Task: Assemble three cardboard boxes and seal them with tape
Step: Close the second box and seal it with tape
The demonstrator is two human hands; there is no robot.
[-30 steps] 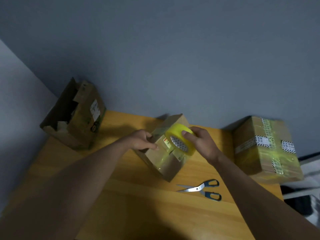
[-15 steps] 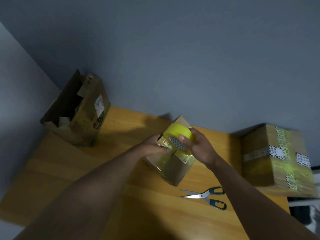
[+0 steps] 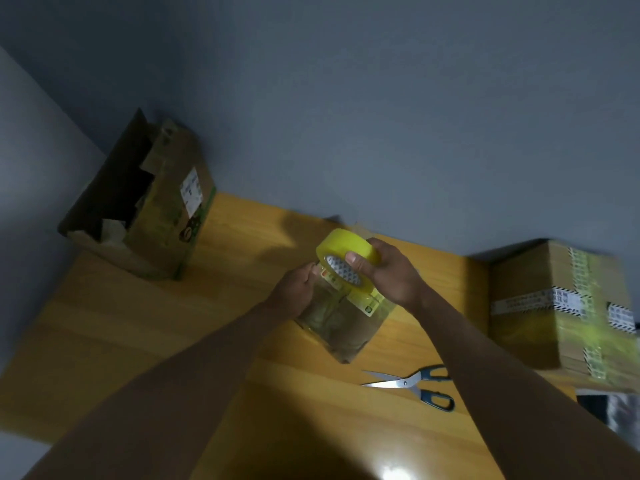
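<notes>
- Wooden table (image 3: 145,327): orange-brown top, set against a grey-blue wall (image 3: 381,98); a bright glare spot lies near its near edge.
- Open cardboard box (image 3: 162,216): stands at the far left corner of the table, flaps up, crumpled paper visible inside, a white label and green print on the side facing the middle of the table.
- Taped cardboard box (image 3: 554,306): at the far right corner of the table, closed, crossed with strips of clear yellowish tape and black-and-white printed tape; it is somewhat blurred.
- Scissors (image 3: 412,384): lie flat on the table toward the right, dark handles toward the right edge, blades closed and pointing left; just nearer than the small box, apart from it.
- Small cardboard box (image 3: 341,327): mid-table near the far edge, turned corner-on to the viewer, its faces glossy with clear tape; the two hands and the roll cover its upper part.
- Yellow tape roll (image 3: 346,261): held over the top of the small box, its patterned core facing the viewer; whether it touches the box cannot be told.
- Right hand (image 3: 388,271): reaches in from the lower right, fingers curled over the roll's outer rim, thumb at the edge of the core.
- Left hand (image 3: 294,289): reaches in from the lower left, its fingertips pinching at the upper left edge of the small box, just beside the roll; what they pinch is too small to make out.
</notes>
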